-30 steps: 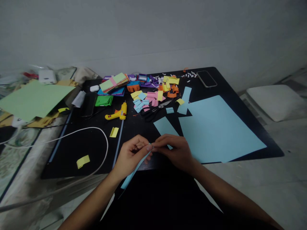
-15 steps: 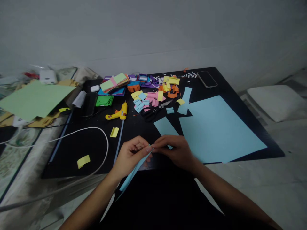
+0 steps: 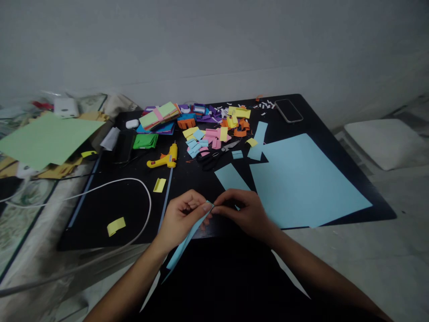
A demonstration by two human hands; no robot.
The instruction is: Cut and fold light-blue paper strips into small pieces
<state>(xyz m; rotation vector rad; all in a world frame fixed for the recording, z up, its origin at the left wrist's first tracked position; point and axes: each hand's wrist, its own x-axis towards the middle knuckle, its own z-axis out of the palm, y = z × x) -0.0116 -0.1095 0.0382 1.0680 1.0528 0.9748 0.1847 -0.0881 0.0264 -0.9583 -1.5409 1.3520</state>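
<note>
Between thumb and fingers, my left hand (image 3: pixel 184 217) pinches a light blue paper strip (image 3: pixel 187 241) near its upper end. The rest of the strip slants down over my dark clothing. My right hand (image 3: pixel 243 209) is closed in a pinch at that same end, its fingertips meeting the strip beside my left thumb. Just beyond the hands lies a blue paper piece (image 3: pixel 231 176), and to the right a large blue sheet (image 3: pixel 308 183). Black-handled scissors (image 3: pixel 217 154) rest farther back, by small folded blue pieces (image 3: pixel 196 146).
A yellow glue gun (image 3: pixel 164 157) lies left of the scissors on the black table (image 3: pixel 134 205). A white cable (image 3: pixel 149 201) loops across the left side. Pink pieces (image 3: pixel 216 136), several other coloured papers and a phone (image 3: pixel 288 111) are at the back.
Both hands stay almost in place. The strip's upper end has turned slightly, and a little more of it shows between my fingertips.
</note>
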